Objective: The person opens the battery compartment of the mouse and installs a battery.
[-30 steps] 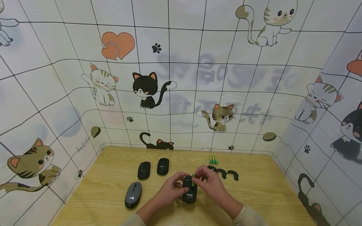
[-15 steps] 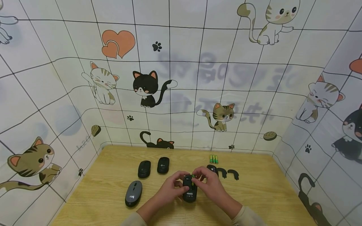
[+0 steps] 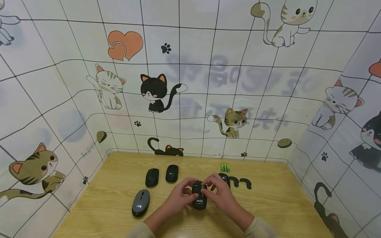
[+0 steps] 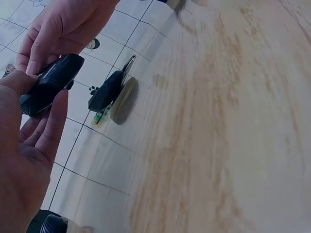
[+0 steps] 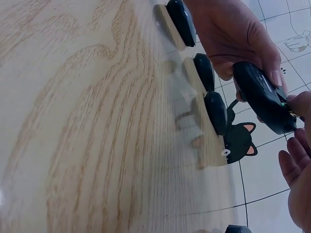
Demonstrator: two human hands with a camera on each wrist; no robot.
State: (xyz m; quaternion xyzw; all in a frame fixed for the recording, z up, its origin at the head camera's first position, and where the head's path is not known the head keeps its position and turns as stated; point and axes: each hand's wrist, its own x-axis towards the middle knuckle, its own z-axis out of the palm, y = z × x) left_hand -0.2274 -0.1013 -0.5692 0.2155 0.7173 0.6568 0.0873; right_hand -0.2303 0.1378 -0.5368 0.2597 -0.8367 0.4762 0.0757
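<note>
In the head view, the left hand (image 3: 182, 195) grips an upturned black mouse (image 3: 198, 202) over the table (image 3: 256, 211); the right hand (image 3: 218, 190) pinches a battery (image 3: 203, 186), which sits lower against the mouse than a second ago, apparently settling in. The left-wrist view hides the battery; the right-wrist view shows it mostly covered.

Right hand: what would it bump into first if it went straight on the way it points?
Probably the upturned, rounded black computer mouse in the left hand; the right hand looks right up against it, though exact depth is unclear.
</note>
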